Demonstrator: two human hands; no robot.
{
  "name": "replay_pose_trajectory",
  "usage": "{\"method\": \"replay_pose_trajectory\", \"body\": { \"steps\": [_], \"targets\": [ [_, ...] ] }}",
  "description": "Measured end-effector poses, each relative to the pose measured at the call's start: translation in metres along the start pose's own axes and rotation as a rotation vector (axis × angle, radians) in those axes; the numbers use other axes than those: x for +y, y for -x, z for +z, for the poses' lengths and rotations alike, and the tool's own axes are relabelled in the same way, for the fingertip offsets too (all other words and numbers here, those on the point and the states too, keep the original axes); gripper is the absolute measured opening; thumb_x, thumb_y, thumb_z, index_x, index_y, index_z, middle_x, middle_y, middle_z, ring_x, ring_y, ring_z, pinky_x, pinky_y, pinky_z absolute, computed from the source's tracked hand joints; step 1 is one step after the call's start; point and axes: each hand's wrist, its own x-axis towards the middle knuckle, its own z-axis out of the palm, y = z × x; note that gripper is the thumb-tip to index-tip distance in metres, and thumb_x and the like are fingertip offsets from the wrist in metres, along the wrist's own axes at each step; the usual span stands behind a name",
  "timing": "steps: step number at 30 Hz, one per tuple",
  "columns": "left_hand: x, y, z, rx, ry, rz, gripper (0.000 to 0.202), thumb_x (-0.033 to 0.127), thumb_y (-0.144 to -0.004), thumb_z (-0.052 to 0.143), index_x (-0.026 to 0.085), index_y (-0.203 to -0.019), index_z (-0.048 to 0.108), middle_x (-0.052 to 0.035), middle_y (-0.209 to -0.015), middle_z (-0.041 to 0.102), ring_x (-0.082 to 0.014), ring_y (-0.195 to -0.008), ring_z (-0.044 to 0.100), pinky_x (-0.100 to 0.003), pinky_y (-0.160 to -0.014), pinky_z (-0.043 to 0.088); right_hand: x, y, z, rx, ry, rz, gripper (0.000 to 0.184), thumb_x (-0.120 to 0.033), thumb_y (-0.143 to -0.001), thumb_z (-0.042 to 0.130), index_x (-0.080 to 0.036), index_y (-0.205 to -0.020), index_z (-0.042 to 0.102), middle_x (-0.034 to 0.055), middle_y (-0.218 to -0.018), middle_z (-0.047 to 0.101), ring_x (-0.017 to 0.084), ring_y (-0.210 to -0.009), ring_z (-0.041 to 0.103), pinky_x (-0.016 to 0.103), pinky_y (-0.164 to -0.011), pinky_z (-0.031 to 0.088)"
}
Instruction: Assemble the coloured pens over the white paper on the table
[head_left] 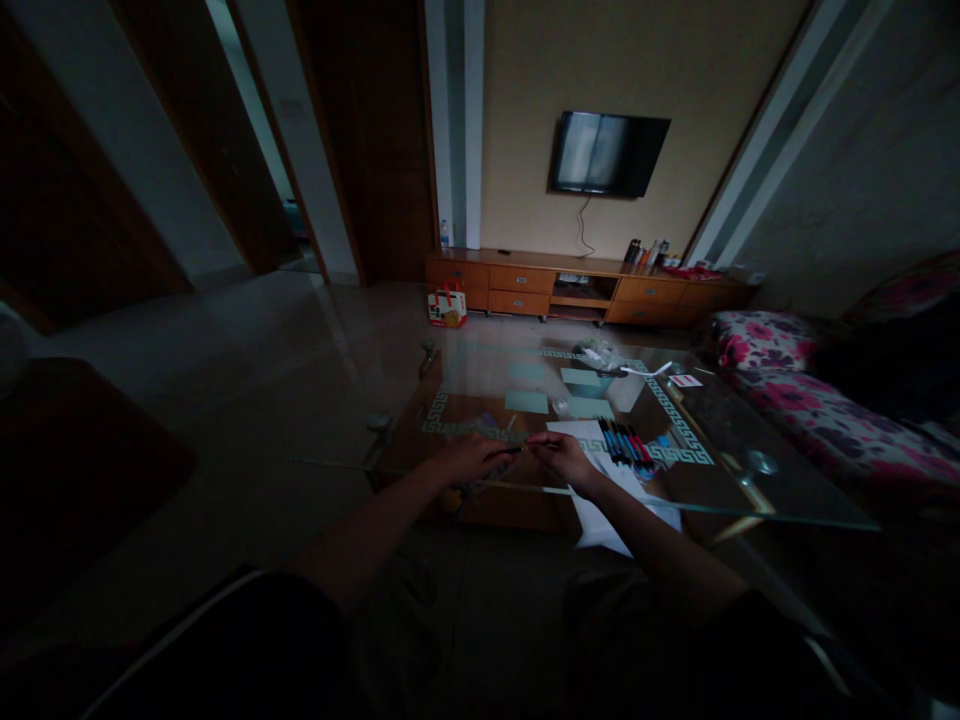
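Observation:
Over the near edge of the glass coffee table (795, 497), my left hand (471, 458) and my right hand (568, 460) face each other, fingertips close together. My left hand pinches a thin dark pen (514, 450), whose small bright tip points toward the right hand. My right fingers are closed around a slim dark piece at the same spot. Whether the two pieces join is too dark to tell. Beside my right hand lies a row of pens (626, 445) with black, blue and red parts. White paper sheets (604, 525) lie under that hand and hang past the table edge.
A crumpled clear plastic bag (600, 353), a white strip (646, 369) and a small card (685, 381) are on the table's far side. To the right stands a flowered sofa (817, 400). A low wooden cabinet (517, 280) runs below a wall-mounted television (611, 153).

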Motion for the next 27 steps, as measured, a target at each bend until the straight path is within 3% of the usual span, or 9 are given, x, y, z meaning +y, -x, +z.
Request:
{"method": "replay_pose_trajectory", "body": {
  "steps": [7, 11, 13, 16, 21, 27],
  "targets": [
    [-0.004, -0.002, 0.005, -0.004, 0.008, -0.032, 0.044, 0.054, -0.096, 0.039, 0.028, -0.118, 0.067, -0.0056, -0.089, 0.072, -0.0187, -0.077, 0.066, -0.024, -0.065, 0.045, 0.013, -0.01, -0.007, 0.114, 0.087, -0.03, 0.037, -0.049, -0.077, 0.064, -0.016, -0.094, 0.067, 0.0032, -0.075, 0.066, 0.014, -0.06, 0.058, 0.026, -0.055, 0.045],
    [-0.005, -0.001, 0.004, -0.009, 0.022, -0.017, 0.045, 0.054, -0.097, 0.036, 0.028, -0.117, 0.067, -0.0056, -0.09, 0.072, -0.0187, -0.076, 0.065, -0.024, -0.064, 0.045, 0.02, -0.014, -0.027, 0.163, 0.53, -0.194, 0.022, -0.03, -0.08, 0.06, -0.017, -0.095, 0.07, 0.0072, -0.087, 0.07, 0.017, -0.071, 0.063, 0.03, -0.071, 0.049],
    [-0.006, -0.001, 0.005, -0.005, 0.012, -0.016, 0.045, 0.054, -0.097, 0.036, 0.027, -0.114, 0.068, -0.0053, -0.087, 0.071, -0.0184, -0.075, 0.065, -0.024, -0.064, 0.044, 0.023, -0.015, -0.039, 0.169, 0.769, -0.259, 0.02, -0.021, -0.078, 0.059, -0.018, -0.092, 0.074, 0.009, -0.093, 0.069, 0.019, -0.077, 0.063, 0.031, -0.079, 0.048],
    [-0.008, -0.001, 0.007, 0.006, -0.013, -0.025, 0.045, 0.054, -0.097, 0.037, 0.027, -0.112, 0.069, -0.0047, -0.083, 0.07, -0.018, -0.074, 0.064, -0.023, -0.063, 0.043, 0.03, -0.016, -0.053, 0.182, 0.94, -0.27, 0.024, -0.016, -0.078, 0.056, -0.018, -0.091, 0.076, 0.0108, -0.097, 0.069, 0.02, -0.083, 0.063, 0.031, -0.085, 0.046],
    [-0.008, -0.001, 0.007, -0.008, -0.006, -0.022, 0.046, 0.056, -0.097, 0.035, 0.027, -0.114, 0.068, -0.0051, -0.084, 0.07, -0.0175, -0.073, 0.064, -0.023, -0.062, 0.041, 0.037, -0.017, -0.059, 0.162, 0.96, -0.204, 0.028, -0.014, -0.078, 0.057, -0.017, -0.1, 0.073, 0.0086, -0.095, 0.071, 0.018, -0.077, 0.064, 0.029, -0.08, 0.047],
    [-0.005, 0.0, 0.004, -0.011, -0.01, -0.039, 0.046, 0.055, -0.097, 0.035, 0.027, -0.114, 0.068, -0.0057, -0.087, 0.071, -0.0184, -0.074, 0.064, -0.024, -0.062, 0.041, 0.035, -0.015, -0.053, 0.114, 0.974, -0.2, 0.023, -0.016, -0.08, 0.058, -0.017, -0.094, 0.075, 0.0097, -0.096, 0.072, 0.02, -0.083, 0.065, 0.03, -0.082, 0.046]
  ]
}}
